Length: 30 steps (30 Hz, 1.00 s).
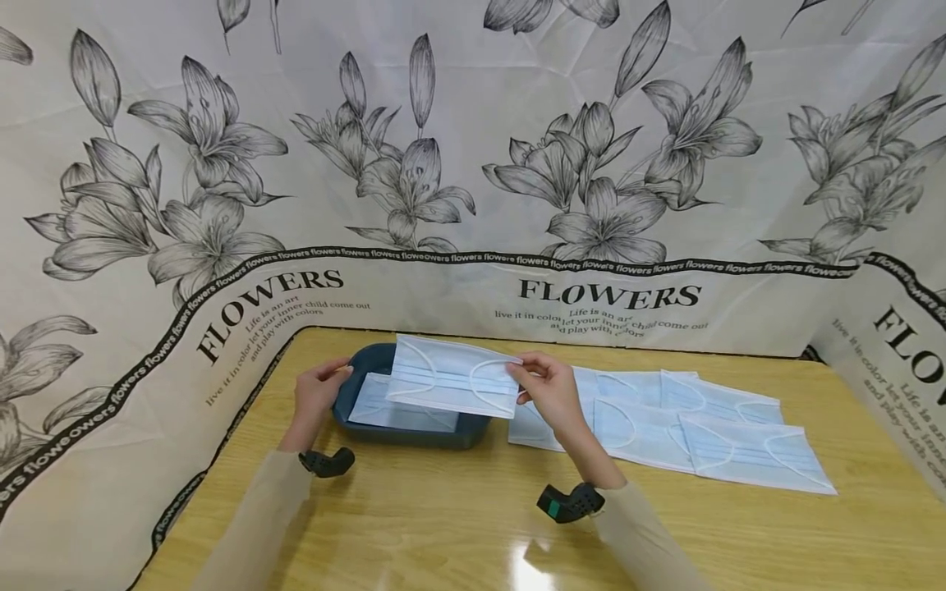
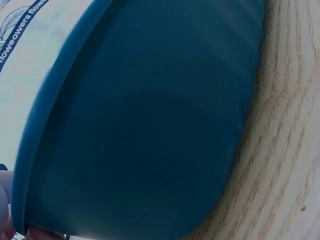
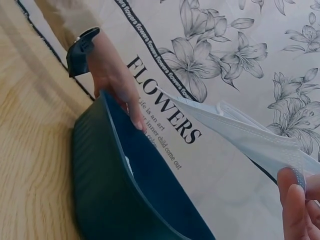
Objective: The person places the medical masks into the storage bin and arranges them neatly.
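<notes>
My right hand [image 1: 553, 392] pinches the right edge of a light blue face mask [image 1: 452, 379] between thumb and fingers. That mask hangs above a dark blue plastic basin [image 1: 414, 437], its white ear loops facing up. In the right wrist view the held mask [image 3: 240, 131] is seen nearly edge-on, clear of the basin's rim. My left hand [image 1: 318, 398] grips the basin's left rim, with fingers on both sides of the wall. Inside the basin lies another face mask [image 1: 402, 416], partly covered by the held one. The left wrist view is mostly filled by the basin's outer wall [image 2: 145, 135].
Several face masks lie overlapping on the wooden table [image 1: 443, 517] right of the basin, the nearest mask [image 1: 761, 455] at the row's right end. Behind the table hangs a white cloth [image 1: 458, 295] with a flower print. Each wrist wears a black camera band.
</notes>
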Each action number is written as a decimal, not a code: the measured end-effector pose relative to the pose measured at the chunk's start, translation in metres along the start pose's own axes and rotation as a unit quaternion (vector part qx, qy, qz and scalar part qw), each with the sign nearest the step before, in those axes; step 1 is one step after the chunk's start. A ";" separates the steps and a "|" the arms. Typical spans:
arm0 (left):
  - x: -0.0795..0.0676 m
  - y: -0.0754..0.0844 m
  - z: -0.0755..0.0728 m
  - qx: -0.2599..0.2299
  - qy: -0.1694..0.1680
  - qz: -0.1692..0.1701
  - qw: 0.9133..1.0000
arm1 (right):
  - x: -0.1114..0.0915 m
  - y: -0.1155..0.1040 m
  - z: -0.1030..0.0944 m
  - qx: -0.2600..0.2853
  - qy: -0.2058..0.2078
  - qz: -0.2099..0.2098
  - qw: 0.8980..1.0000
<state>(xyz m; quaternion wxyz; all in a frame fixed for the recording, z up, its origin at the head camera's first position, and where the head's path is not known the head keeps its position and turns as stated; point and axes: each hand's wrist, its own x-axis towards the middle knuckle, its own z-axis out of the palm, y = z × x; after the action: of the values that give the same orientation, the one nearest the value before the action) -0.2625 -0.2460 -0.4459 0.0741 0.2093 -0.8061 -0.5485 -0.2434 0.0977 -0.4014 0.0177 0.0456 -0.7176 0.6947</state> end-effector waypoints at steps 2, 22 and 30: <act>-0.001 -0.001 0.001 0.002 0.001 -0.005 1.000 | 0.000 0.000 0.002 -0.003 -0.003 0.002 1.000; 0.000 0.001 0.001 -0.003 0.007 -0.002 1.000 | 0.020 0.000 0.030 0.015 -0.005 0.014 1.000; 0.000 0.001 0.000 -0.008 0.004 0.003 1.000 | 0.020 -0.002 0.042 0.016 -0.019 0.012 1.000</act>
<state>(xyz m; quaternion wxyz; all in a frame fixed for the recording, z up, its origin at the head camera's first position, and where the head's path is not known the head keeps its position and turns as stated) -0.2628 -0.2453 -0.4450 0.0802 0.2083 -0.8021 -0.5539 -0.2618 0.0548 -0.3989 -0.0050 0.0507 -0.7073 0.7051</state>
